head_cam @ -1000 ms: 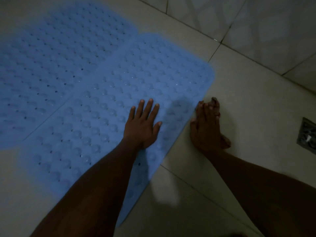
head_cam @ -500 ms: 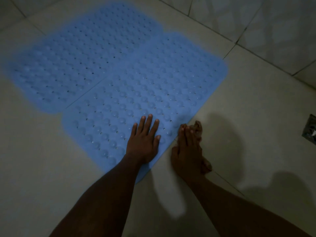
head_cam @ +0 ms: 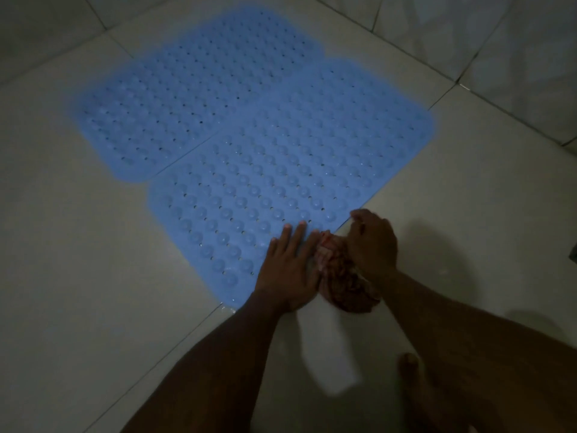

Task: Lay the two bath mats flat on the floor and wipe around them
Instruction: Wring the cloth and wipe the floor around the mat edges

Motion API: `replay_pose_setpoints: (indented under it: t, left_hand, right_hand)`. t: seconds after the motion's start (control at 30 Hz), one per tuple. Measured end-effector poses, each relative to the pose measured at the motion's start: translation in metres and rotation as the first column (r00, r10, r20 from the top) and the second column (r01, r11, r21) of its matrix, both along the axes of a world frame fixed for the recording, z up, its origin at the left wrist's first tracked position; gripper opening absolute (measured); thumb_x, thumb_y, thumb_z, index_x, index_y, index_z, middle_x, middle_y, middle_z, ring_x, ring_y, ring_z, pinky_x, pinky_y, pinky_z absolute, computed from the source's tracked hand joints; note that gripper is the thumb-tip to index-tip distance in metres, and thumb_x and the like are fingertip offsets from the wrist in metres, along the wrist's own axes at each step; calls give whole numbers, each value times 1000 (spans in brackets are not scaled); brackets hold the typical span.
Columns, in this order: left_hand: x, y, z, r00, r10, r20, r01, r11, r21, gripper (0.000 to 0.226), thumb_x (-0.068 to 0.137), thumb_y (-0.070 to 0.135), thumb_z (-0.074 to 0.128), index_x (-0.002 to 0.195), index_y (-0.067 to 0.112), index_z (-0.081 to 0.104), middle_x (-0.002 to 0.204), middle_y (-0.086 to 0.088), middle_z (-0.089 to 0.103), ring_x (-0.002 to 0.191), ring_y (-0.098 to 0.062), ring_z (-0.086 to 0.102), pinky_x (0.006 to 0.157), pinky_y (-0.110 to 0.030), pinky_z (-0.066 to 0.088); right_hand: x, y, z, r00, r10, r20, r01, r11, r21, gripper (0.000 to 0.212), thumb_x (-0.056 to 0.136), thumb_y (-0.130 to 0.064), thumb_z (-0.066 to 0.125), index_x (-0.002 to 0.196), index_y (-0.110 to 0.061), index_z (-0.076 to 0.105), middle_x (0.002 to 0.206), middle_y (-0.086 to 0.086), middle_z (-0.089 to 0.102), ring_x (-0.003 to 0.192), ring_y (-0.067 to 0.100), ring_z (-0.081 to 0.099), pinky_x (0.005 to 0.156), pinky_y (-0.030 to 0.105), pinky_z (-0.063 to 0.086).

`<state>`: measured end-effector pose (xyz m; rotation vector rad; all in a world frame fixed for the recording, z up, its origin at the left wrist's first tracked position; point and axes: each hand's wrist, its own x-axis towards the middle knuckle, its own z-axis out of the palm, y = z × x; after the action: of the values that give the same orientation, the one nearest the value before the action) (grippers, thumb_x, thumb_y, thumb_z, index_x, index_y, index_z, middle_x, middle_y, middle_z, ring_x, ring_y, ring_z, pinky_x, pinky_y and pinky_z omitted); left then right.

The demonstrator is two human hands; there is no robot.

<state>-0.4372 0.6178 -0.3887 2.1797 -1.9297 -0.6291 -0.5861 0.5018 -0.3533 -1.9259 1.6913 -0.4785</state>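
Two blue bubbled bath mats lie flat side by side on the pale tiled floor: the near mat (head_cam: 290, 170) and the far mat (head_cam: 193, 89), their long edges touching. My left hand (head_cam: 288, 267) presses flat, fingers spread, on the near mat's front corner. Right beside it my right hand (head_cam: 373, 245) grips a crumpled reddish-brown cloth (head_cam: 343, 282) against the floor at the mat's near edge. Part of the cloth is hidden under that hand.
The tiled wall (head_cam: 499, 57) rises behind the mats at the upper right. A dark floor drain (head_cam: 574, 254) shows at the right edge. My bare foot (head_cam: 409, 370) rests on the floor near the bottom right. Water glints at the mat's front corner (head_cam: 229, 307).
My right hand has slid the cloth back along the mat's edge toward the front corner, now beside my left hand. The left hand shifted to the mat's near corner. The view pulled back.
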Motion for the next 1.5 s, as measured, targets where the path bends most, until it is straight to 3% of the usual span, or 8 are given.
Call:
replay_pose_setpoints:
  t: [0.23, 0.47, 0.6, 0.7, 1.0, 1.17, 1.33, 1.5]
  left_hand:
    - [-57, -8, -22, 982, -156, 107, 167, 980, -104, 75, 99, 62, 38, 161, 23, 24, 170, -6, 14, 158, -28, 0, 126, -48, 11]
    - [-40, 46, -26, 983, -74, 170, 101, 983, -154, 58, 105, 45, 29, 158, 21, 34, 167, -6, 26, 156, -29, 17, 122, -49, 24]
    - [-25, 85, -20, 978, -37, 207, 62, 991, -115, 59, 105, 43, 36, 159, 19, 32, 167, -6, 24, 156, -28, 16, 121, -50, 26]
    - [-15, 113, -15, 973, 2, 229, 23, 994, -107, 59, 105, 41, 39, 159, 19, 33, 167, -4, 25, 156, -26, 17, 121, -49, 27]
    - [32, 184, -11, 933, 171, 315, -181, 984, 0, 59, 102, 44, 35, 158, 25, 35, 166, -1, 29, 154, -26, 25, 117, -47, 30]
    - [66, 193, -14, 843, 425, 331, -465, 884, 51, 63, 102, 43, 27, 160, 19, 26, 167, -8, 25, 154, -31, 20, 117, -52, 32]
    - [105, 157, -8, 773, 587, 239, -619, 780, 87, 71, 97, 53, 0, 163, 26, 0, 171, -2, -5, 157, -24, -7, 125, -47, 8]
    - [152, 122, -10, 685, 701, 198, -724, 685, 79, 73, 96, 55, 0, 163, 25, -2, 171, -5, -7, 157, -26, -11, 126, -47, 4]
  right_hand:
    - [-17, -19, -2, 998, -55, -3, 55, 997, 54, 38, 96, -15, 45, 130, -14, 62, 123, 13, 66, 116, 34, 51, 96, 43, 46]
    - [9, -16, -28, 896, 412, -164, -435, 890, -136, 51, 84, -26, 47, 127, -11, 68, 137, 16, 62, 128, 41, 54, 99, 52, 50]
    - [52, -4, -38, 770, 584, -256, -616, 785, -64, 59, 88, -38, 38, 138, -15, 61, 149, 15, 51, 140, 45, 42, 106, 63, 39]
    - [70, 10, -42, 764, 570, -302, -600, 800, -11, 62, 87, -40, 37, 142, -19, 57, 154, 11, 46, 146, 46, 30, 111, 67, 27]
    - [78, 13, -50, 834, 448, -323, -509, 851, -132, 53, 85, -35, 50, 134, -20, 62, 148, 8, 52, 143, 42, 36, 111, 61, 29]
    - [108, 25, -50, 881, 414, -231, -458, 869, -186, 52, 86, -36, 46, 127, -11, 65, 141, 17, 56, 138, 41, 43, 111, 58, 34]
    - [148, 45, -50, 845, 509, -167, -535, 814, -227, 53, 86, -35, 48, 131, -11, 62, 144, 17, 54, 139, 39, 43, 112, 58, 35]
    - [171, 52, -60, 798, 528, -289, -588, 787, -185, 60, 86, -44, 46, 137, -15, 58, 149, 15, 49, 142, 38, 39, 112, 60, 30]
